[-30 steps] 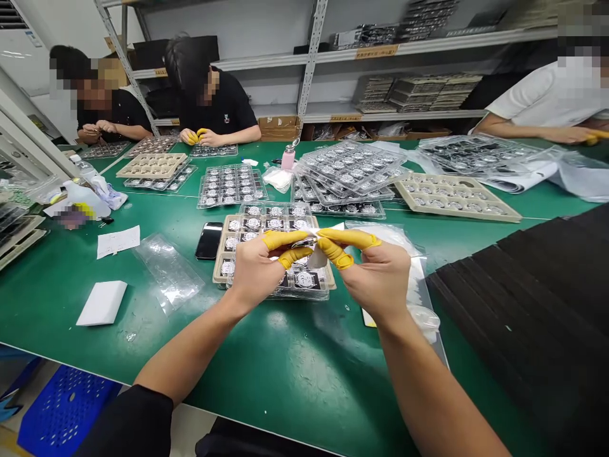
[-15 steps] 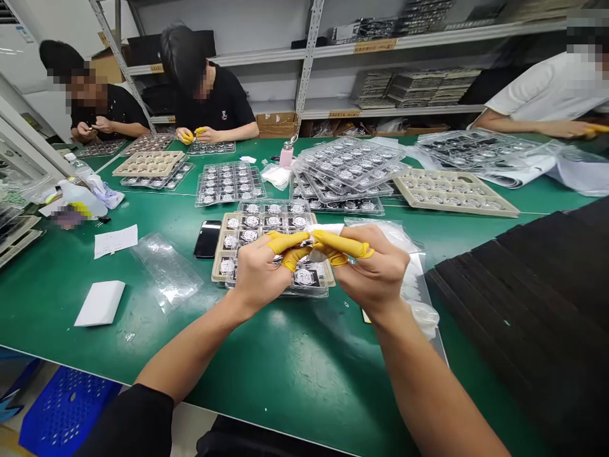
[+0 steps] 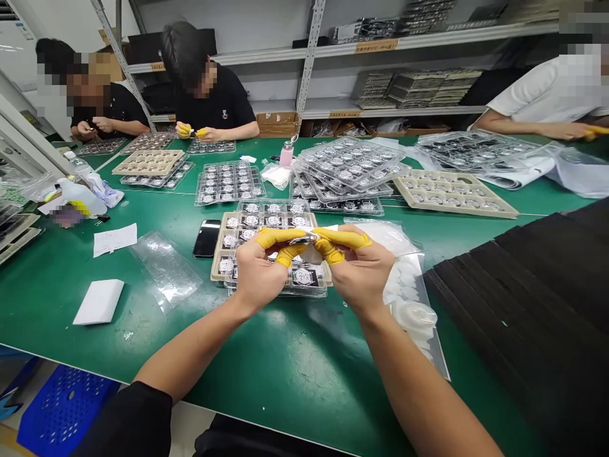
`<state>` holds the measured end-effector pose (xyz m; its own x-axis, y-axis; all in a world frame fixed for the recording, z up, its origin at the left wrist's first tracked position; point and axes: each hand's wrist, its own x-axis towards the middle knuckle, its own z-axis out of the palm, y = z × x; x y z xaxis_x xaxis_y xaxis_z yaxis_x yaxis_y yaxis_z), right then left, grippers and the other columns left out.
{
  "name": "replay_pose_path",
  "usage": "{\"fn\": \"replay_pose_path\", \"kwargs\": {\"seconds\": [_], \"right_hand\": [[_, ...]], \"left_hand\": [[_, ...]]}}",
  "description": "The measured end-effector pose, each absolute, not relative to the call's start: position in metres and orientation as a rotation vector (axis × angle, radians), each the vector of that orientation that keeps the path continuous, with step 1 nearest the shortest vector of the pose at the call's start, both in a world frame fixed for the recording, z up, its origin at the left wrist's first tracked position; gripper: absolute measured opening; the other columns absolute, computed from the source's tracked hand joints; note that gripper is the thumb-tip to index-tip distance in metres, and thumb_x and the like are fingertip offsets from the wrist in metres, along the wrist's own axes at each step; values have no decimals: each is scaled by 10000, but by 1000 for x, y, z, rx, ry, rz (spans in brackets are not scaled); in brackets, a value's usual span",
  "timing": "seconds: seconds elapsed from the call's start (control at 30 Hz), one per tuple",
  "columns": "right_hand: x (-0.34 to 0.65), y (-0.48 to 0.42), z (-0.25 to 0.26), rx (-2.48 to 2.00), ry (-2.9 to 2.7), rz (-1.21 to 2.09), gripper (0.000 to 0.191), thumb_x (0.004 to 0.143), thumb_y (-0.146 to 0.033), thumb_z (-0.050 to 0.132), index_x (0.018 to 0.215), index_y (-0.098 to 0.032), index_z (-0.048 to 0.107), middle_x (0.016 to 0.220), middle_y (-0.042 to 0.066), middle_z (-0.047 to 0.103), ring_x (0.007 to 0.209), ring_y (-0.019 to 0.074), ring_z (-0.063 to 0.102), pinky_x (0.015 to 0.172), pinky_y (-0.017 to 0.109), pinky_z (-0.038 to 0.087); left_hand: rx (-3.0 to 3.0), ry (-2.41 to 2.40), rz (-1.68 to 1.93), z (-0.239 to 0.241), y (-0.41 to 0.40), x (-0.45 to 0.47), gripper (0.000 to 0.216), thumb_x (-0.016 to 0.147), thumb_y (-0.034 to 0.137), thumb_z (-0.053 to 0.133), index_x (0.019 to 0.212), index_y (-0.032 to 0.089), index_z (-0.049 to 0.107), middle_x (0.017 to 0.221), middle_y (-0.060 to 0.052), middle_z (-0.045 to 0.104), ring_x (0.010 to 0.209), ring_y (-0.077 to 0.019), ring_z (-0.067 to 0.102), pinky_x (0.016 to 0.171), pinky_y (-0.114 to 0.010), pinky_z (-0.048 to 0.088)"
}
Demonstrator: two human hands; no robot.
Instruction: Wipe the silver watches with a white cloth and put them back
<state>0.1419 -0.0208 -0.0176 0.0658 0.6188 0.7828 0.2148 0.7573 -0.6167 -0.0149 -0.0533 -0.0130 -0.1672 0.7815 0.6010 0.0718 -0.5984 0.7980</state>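
Pinching a small shiny part (image 3: pixel 304 239) from both sides, left hand (image 3: pixel 259 271) and right hand (image 3: pixel 362 274) closed on it with yellow-cotted fingertips, just above the beige tray (image 3: pixel 219 257) of similar pieces. Mid-handling, seemingly; calls for a light, steady grip.

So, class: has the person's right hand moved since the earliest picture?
Yes: the right hand has slid slightly left, toward the black phone, which kept its place.
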Motion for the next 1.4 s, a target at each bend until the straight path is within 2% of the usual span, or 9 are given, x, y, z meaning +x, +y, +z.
{"fn": "replay_pose_path", "kwargs": {"seconds": [0.1,0.23,0.53,0.7,0.9,1.03,1.13,1.27,1.4], "right_hand": [[137,-25,-16,-713,-1434,631,114,840,-310,821,940,-255,824,875,20,756,782,159,707,671,281,587],[138,-28,-13,-713,-1425,683,110,831,-308,823,931,-259,825,850,11,723,727,142,673,605,267,549],[160,-24,-8,-812,-1770,-335,224,782,-51,658,847,-220,791,820,15,764,631,133,637,589,287,465],[154,-23,-8,-685,-1723,35,211,851,-120,660,933,-255,801,820,-10,742,679,126,667,596,256,500],[161,-20,-11,-1054,-1680,-88,152,828,-167,683,862,-239,812,817,23,753,700,148,666,609,267,493],[153,-21,-10,-888,-1454,457,198,909,-393,731,1022,-248,806,880,23,764,588,124,633,485,254,504],[142,-27,-12,-816,-1437,616,247,894,-446,756,1026,-243,805,898,23,775,513,102,595,446,249,513],[138,-35,-11,-772,-1522,363,115,887,-306,728,934,-255,819,871,20,777,595,139,670,503,272,567],[147,-35,-5,-643,-1696,-18,221,864,-151,660,924,-289,823,860,10,785,713,159,732,598,282,594]], "left_hand": [[1449,889,1790,-13,-50,-13,152,871,257,806,1006,188,791,1006,-56,814,934,-170,778,863,-280,641],[1660,968,1695,-14,-49,-17,168,869,221,794,1035,193,800,1009,-63,822,923,-175,779,859,-287,637],[2109,1250,1814,-12,-54,-24,188,868,182,783,1054,188,811,935,-65,826,783,-168,760,733,-286,632],[2086,1208,1762,-13,-54,-23,200,870,133,758,1058,188,802,999,-64,830,854,-177,779,794,-298,644],[1591,1131,1738,-14,-48,-23,189,839,250,818,1014,186,785,945,-51,817,846,-174,776,813,-309,652],[1205,927,1648,-8,-42,-23,381,732,386,920,997,180,740,940,-37,791,861,-159,758,823,-301,645],[1216,820,1595,-8,-40,-22,402,695,423,944,958,186,753,941,-35,787,865,-154,745,831,-288,627],[1493,861,1591,-10,-42,-24,266,796,380,877,989,214,798,976,-51,784,897,-177,737,848,-323,613],[2000,1067,1719,-10,-50,-27,167,842,197,795,1004,230,813,966,-51,789,896,-180,731,841,-324,607]]}}
